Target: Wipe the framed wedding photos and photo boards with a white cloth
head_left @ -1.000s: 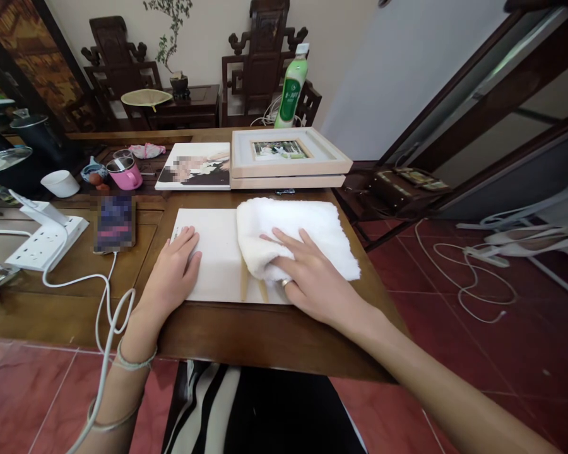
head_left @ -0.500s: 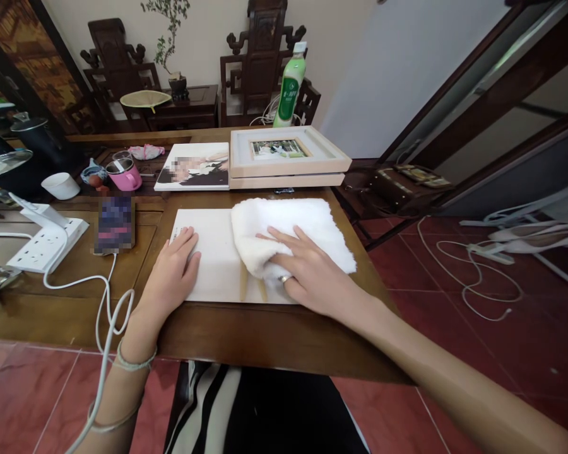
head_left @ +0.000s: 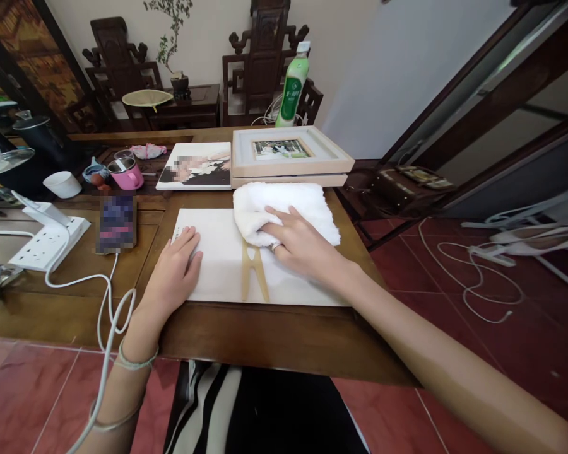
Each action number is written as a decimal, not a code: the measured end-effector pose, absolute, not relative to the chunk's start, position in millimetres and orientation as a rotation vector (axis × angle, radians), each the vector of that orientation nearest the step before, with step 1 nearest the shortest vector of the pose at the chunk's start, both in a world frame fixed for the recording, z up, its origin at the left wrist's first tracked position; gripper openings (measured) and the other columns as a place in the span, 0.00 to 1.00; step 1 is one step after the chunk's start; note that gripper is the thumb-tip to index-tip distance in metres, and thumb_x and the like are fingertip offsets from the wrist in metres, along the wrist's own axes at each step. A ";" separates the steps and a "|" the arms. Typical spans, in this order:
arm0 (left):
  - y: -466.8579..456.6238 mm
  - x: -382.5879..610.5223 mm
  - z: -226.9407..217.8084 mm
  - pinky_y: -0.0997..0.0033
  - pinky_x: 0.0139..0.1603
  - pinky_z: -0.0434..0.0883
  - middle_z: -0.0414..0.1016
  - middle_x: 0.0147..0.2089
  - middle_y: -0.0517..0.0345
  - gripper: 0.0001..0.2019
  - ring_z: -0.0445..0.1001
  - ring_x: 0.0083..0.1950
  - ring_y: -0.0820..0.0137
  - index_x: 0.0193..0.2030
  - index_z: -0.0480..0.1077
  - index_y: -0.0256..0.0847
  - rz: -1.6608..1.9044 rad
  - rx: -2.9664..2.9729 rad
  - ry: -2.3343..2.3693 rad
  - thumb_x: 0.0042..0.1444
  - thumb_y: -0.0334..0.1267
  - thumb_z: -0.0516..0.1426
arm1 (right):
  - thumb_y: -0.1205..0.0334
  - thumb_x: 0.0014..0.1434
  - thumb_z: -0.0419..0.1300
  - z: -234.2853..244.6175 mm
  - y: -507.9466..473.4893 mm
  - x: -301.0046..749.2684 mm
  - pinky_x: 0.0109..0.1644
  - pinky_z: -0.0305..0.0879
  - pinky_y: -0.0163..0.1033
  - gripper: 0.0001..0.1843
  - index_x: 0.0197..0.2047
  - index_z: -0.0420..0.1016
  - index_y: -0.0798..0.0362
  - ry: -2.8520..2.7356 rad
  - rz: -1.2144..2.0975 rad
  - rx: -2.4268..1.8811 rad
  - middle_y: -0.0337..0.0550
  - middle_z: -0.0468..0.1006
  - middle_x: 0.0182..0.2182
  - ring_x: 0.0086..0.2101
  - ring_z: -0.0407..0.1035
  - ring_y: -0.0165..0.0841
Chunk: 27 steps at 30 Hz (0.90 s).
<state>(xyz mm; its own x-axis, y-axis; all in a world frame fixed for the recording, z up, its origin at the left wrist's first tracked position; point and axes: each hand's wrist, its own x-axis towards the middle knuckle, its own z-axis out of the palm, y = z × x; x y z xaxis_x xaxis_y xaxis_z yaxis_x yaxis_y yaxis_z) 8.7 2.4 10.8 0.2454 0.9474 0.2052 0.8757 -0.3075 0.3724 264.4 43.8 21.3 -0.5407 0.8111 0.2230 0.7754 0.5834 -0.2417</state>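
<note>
A flat white panel (head_left: 215, 252) lies on the wooden table near its front edge. On its face shows a tan piece with two legs spread like an upturned V (head_left: 245, 274); its top goes under the cloth. My left hand (head_left: 175, 268) rests flat on the panel's left end, fingers stretched out. With my right hand (head_left: 305, 243) I grip a fluffy white towel (head_left: 307, 195), its left part bunched under my fingers and the remainder spread over the panel's far right part. The towel hides the panel's far right corner.
Behind the panel are a photo print (head_left: 194, 167) and stacked light wood frames (head_left: 291, 169), with a green bottle (head_left: 292, 88) beyond. To the left are a phone (head_left: 116, 224), a power strip (head_left: 47, 243) with white cables, a pink mug (head_left: 127, 175) and a white cup (head_left: 62, 184).
My right hand has slid the towel away from me, toward the frames, uncovering more of the tan piece and the panel's near right part. My left hand stays in place.
</note>
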 end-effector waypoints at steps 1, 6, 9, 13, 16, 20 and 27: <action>2.4 8.6 10.9 0.45 0.70 0.55 0.60 0.70 0.40 0.22 0.55 0.72 0.55 0.63 0.63 0.33 0.588 2.331 1.729 0.65 0.36 0.45 | 0.79 0.50 0.48 20.7 40.3 264.4 0.66 0.46 0.65 0.30 0.55 0.73 0.59 -2.510 0.158 -1.302 0.59 0.70 0.60 0.66 0.52 0.49; 2.4 7.7 10.0 0.45 0.70 0.55 0.60 0.69 0.39 0.22 0.55 0.72 0.55 0.63 0.63 0.32 0.582 2.336 1.726 0.65 0.36 0.46 | 0.80 0.49 0.50 17.8 20.4 266.4 0.65 0.48 0.68 0.30 0.54 0.73 0.60 -2.516 0.095 -1.256 0.59 0.67 0.63 0.65 0.53 0.53; 2.7 7.1 9.2 0.45 0.70 0.55 0.60 0.69 0.38 0.23 0.55 0.72 0.55 0.63 0.63 0.29 0.590 2.346 1.717 0.65 0.36 0.46 | 0.80 0.47 0.49 16.8 4.9 268.8 0.65 0.49 0.69 0.29 0.51 0.75 0.61 -2.512 0.072 -1.200 0.60 0.67 0.62 0.64 0.54 0.54; 3.1 7.1 8.8 0.45 0.70 0.55 0.60 0.69 0.40 0.22 0.55 0.72 0.55 0.63 0.63 0.31 0.589 2.349 1.722 0.66 0.37 0.45 | 0.80 0.44 0.49 16.7 -19.4 272.5 0.65 0.49 0.70 0.25 0.43 0.77 0.59 -2.527 0.060 -1.108 0.58 0.67 0.62 0.65 0.52 0.54; 3.4 7.3 8.9 0.45 0.70 0.55 0.60 0.69 0.40 0.22 0.55 0.72 0.56 0.63 0.63 0.32 0.592 2.347 1.725 0.66 0.37 0.45 | 0.80 0.44 0.48 17.2 -31.4 274.9 0.65 0.48 0.70 0.23 0.39 0.77 0.58 -2.555 0.044 -1.071 0.58 0.66 0.63 0.65 0.51 0.54; 3.6 7.3 8.9 0.46 0.70 0.55 0.60 0.69 0.39 0.22 0.55 0.72 0.56 0.63 0.63 0.31 0.587 2.347 1.726 0.66 0.37 0.45 | 0.80 0.43 0.48 17.4 -28.7 276.2 0.65 0.49 0.69 0.26 0.42 0.76 0.57 -2.566 0.056 -1.059 0.56 0.66 0.63 0.65 0.52 0.53; 3.1 7.9 9.8 0.46 0.70 0.55 0.60 0.69 0.40 0.22 0.55 0.72 0.56 0.63 0.63 0.32 0.575 2.331 1.735 0.65 0.37 0.45 | 0.79 0.46 0.50 16.8 7.6 270.9 0.66 0.49 0.67 0.31 0.53 0.74 0.56 -2.539 0.118 -1.127 0.54 0.68 0.62 0.64 0.55 0.51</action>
<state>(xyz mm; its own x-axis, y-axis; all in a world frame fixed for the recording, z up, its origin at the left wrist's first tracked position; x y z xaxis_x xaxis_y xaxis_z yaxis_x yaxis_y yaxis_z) 7.9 3.1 9.8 0.2444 0.9490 0.1990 0.8799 -0.3033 0.3657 270.9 7.6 16.8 -0.6176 0.7313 0.2892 0.7013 0.6786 -0.2183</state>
